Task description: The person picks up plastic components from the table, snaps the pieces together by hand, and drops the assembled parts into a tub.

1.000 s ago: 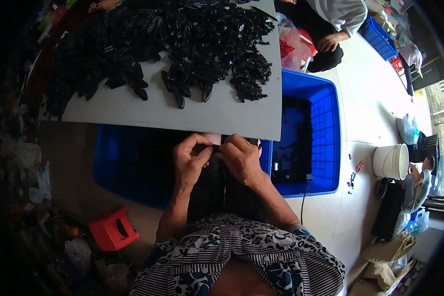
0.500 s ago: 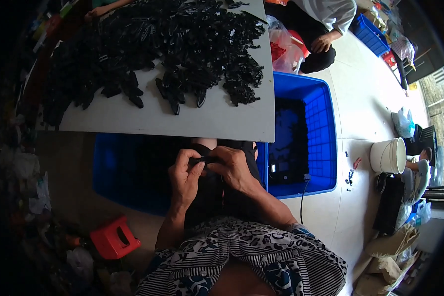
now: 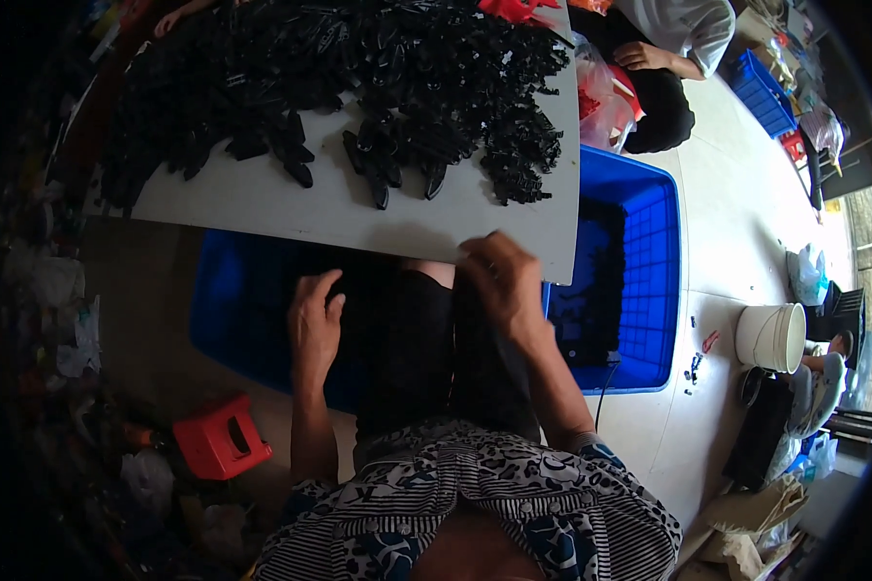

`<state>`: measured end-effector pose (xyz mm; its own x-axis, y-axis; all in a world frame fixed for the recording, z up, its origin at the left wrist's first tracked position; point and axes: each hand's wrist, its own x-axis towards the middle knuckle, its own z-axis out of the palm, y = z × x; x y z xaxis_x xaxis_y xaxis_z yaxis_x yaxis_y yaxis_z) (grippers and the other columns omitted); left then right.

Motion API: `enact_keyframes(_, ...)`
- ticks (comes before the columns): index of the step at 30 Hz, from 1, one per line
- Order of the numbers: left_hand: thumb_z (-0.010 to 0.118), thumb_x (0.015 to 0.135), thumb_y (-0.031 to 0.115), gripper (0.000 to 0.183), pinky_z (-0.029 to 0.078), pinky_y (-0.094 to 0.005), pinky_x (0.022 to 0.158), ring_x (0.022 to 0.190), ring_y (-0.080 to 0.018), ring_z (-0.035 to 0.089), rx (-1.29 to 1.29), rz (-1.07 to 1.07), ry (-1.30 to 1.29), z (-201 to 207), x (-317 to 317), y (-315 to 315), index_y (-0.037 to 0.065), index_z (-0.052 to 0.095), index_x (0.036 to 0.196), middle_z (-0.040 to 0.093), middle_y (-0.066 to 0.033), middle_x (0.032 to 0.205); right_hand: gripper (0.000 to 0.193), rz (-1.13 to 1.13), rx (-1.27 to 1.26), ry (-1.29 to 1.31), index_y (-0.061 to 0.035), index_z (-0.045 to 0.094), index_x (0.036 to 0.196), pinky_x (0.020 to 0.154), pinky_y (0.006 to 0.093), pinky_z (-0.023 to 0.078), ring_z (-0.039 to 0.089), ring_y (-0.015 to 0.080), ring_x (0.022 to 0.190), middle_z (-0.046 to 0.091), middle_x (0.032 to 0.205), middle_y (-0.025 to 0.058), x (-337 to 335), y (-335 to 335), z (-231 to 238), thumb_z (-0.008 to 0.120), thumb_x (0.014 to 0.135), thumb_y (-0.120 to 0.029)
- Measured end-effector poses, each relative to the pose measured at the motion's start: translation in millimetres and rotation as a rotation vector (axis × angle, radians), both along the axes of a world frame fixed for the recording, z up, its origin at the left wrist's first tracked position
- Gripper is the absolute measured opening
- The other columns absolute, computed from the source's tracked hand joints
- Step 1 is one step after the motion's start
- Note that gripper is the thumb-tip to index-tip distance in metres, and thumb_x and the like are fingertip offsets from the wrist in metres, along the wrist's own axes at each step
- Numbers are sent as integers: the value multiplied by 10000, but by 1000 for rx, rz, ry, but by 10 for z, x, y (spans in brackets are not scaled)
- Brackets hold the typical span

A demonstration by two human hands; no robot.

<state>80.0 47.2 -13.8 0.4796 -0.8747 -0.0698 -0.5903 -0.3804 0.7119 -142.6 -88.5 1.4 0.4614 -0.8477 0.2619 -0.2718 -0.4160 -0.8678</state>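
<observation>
Pale floor tiles (image 3: 649, 426) fill the right of my feed, next to a light grey desk (image 3: 233, 198). From where I sit, I see a heap of black plastic parts (image 3: 291, 77) covering most of the desk, from its far edge toward the left front corner. Long, pointed pieces (image 3: 373, 165) stick out of the heap toward the front edge, and smaller jagged pieces (image 3: 518, 165) crowd together along the right edge.

I have the left hand (image 3: 315, 320) just short of the front edge, its fingers loosely curved and the thumb held apart from them; I see nothing in its grip. I have the right hand (image 3: 509, 286) overlapping the front edge near the right front corner. It is blurred with its fingers bent, so I cannot tell whether they pinch a part.

Past the right edge I make out a blue crate (image 3: 654, 281) with black pieces inside, and another blue crate (image 3: 218, 300) shows below the front edge, toward the left front corner. A red stool (image 3: 218, 441) stands on the floor to the left, a white bucket (image 3: 767, 337) to the right. Beyond the right edge, a co-worker's hand (image 3: 644, 56) rests near the knee.
</observation>
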Motion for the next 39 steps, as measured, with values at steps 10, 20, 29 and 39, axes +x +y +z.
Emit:
enact_keyframes(10, 690, 819, 199, 267, 484, -374, 705, 856, -282, 572, -333, -52, -540, 165, -638, -1369, 61, 566, 1011, 550, -120, 934, 178, -440, -367, 518, -65, 588, 855, 640, 456, 464, 592, 339, 830, 543, 894, 116, 219, -564, -103, 682, 748, -172)
enact_keyframes(20, 680, 807, 179, 229, 470, -433, 683, 847, -318, 554, -333, -43, -628, -3, -638, -1477, 60, 521, 922, 518, -123, 901, 170, -331, -444, 412, -61, 535, 817, 605, 433, 462, 579, 315, 776, 526, 801, 101, 205, -544, -235, 670, 723, -102)
enact_keyframes(29, 682, 789, 121, 251, 472, -426, 702, 861, -319, 547, -324, -108, -638, 37, -707, -1538, 53, 503, 951, 522, -129, 923, 194, -269, -315, 113, -13, 577, 904, 632, 398, 485, 591, 337, 739, 552, 837, 136, 80, -422, -196, 641, 722, 15)
enact_keyframes(39, 638, 711, -27, 265, 450, -410, 800, 990, -327, 519, -317, -171, -662, 38, -708, -1512, 28, 512, 938, 542, -140, 944, 175, -243, -63, -167, 19, 598, 895, 653, 306, 464, 573, 252, 723, 529, 835, 130, -79, -321, -191, 606, 728, 74)
